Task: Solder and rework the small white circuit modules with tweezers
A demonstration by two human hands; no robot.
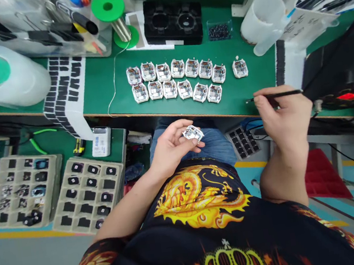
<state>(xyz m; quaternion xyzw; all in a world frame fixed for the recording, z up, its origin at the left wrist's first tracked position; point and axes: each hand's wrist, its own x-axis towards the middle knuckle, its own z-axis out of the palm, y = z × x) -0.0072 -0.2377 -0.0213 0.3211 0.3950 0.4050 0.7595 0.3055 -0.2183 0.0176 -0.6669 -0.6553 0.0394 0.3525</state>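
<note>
A: From the head view, how is the left hand (172,145) posed?
B: It is held at the dial's centre, over the lap, palm upward. A small white-framed part (193,133) is pinched in its grip, between thumb and fingers.
A: And the right hand (281,112)?
B: It is raised at 3 o'clock by the tabletop (104,79)'s front edge, forearm bent. A slim black tool (284,93) is pinched in its grip, the tip pointed toward 9 o'clock.
A: What is laid on the green surface?
B: Two rows of similar white-framed units (169,89) are set out around 12 o'clock; a single unit (240,68) is placed apart at 2. A green spool (108,7) is stood at 11, a green-capped bottle (13,76) at 10.
A: And elsewhere?
B: Two compartment trays (89,195) are seen at 8 o'clock, a red seat (324,174) at 4, and a black device (340,69) with a red display at 3.
</note>
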